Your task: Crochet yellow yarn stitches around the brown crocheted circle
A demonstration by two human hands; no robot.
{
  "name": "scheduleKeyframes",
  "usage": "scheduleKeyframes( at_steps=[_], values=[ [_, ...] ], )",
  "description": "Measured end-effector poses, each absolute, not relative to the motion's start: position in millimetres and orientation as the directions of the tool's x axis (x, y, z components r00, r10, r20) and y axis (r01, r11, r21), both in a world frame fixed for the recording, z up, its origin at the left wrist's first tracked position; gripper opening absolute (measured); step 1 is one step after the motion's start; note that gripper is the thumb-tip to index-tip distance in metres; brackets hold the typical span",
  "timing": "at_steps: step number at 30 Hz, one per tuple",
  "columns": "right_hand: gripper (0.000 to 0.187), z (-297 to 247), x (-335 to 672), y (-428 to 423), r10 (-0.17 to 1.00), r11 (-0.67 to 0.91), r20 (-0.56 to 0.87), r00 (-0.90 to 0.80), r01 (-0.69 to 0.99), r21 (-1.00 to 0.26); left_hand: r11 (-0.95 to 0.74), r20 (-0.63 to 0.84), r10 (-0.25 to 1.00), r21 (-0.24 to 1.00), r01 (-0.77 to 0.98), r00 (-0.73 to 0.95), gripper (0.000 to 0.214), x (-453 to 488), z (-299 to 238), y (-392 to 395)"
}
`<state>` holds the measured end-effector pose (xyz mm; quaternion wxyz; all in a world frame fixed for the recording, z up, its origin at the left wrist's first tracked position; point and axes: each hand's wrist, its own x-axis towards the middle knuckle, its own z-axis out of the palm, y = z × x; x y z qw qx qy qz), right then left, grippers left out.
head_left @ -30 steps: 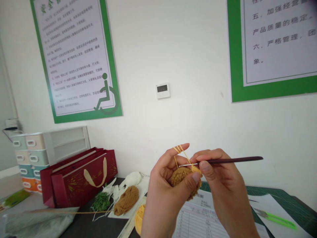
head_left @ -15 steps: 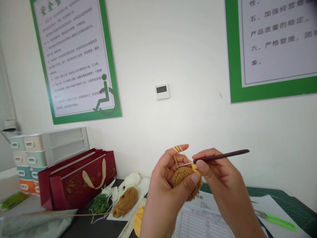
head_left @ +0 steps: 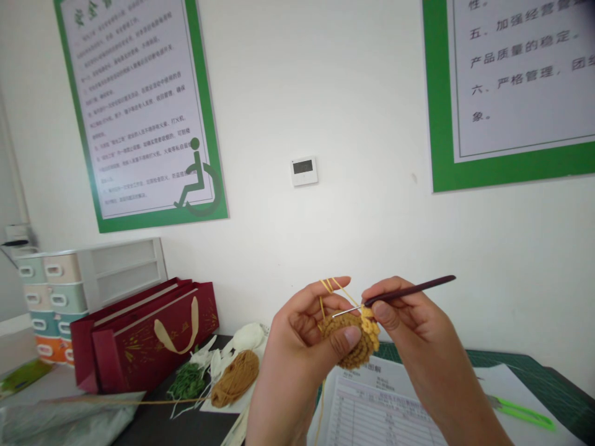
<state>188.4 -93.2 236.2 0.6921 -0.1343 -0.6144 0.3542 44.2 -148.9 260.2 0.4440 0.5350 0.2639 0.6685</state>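
Left hand (head_left: 297, 347) curled closed around the crocheted disc (head_left: 348, 344), yellow yarn (head_left: 328, 285) strung over its raised fingers; right hand (head_left: 409, 325) pinching the crochet hook (head_left: 409, 290), handle now tilted higher, shaft across the disc just above the left fingers, stitch apparently under way.

**Wall and furnishings, workroom, forward view**

Item 1: white painted wall (head_left: 353, 111), evenly and softly lit, faint mark right of centre.
Item 2: green-bordered safety poster (head_left: 139, 111), Chinese text, hung tilted in view at left, wheelchair symbol (head_left: 198, 183) in its lower right corner.
Item 3: second green-bordered poster (head_left: 511, 74), numbered Chinese text, cut off by the upper right of the view.
Item 4: white wall-mounted digital control panel (head_left: 304, 171), dark display, between the posters.
Item 5: plastic drawer unit (head_left: 51, 297), cream, pale green, teal and orange fronts, below the left poster.
Item 6: dark worktop (head_left: 176, 427), against the wall.
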Motion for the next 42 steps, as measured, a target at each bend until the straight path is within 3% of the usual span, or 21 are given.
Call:
scheduleKeyframes(
  at_steps=[5, 10, 17, 24, 33, 42],
  values=[
    [0.011, 240, 189, -97, 0.653, 0.702, 0.755, -0.062, -0.326, -0.633, -0.492, 0.503, 0.864, 0.828, -0.269, -0.031, 0.035, 45, 262, -151],
    [0.011, 238, 189, -96, 0.637, 0.698, 0.761, -0.122, -0.328, -0.637, -0.553, 0.517, 0.830, 0.810, -0.194, -0.209, 0.024, 56, 262, -153],
    [0.019, 237, 190, -99, 0.709, 0.602, 0.677, -0.195, -0.332, -0.726, -0.613, 0.539, 0.764, 0.778, -0.138, -0.356, 0.019, 62, 263, -154],
    [0.019, 237, 190, -95, 0.711, 0.614, 0.684, -0.165, -0.330, -0.717, -0.621, 0.544, 0.758, 0.771, -0.140, -0.360, 0.020, 61, 261, -152],
    [0.035, 243, 190, -105, 0.863, 0.303, 0.439, -0.250, -0.439, -0.846, -0.622, 0.533, 0.751, 0.768, -0.149, -0.389, 0.020, 60, 260, -151],
    [0.036, 244, 189, -109, 0.876, 0.266, 0.414, -0.245, -0.471, -0.841, -0.619, 0.533, 0.747, 0.776, -0.123, -0.399, 0.021, 59, 260, -150]
  ],
)
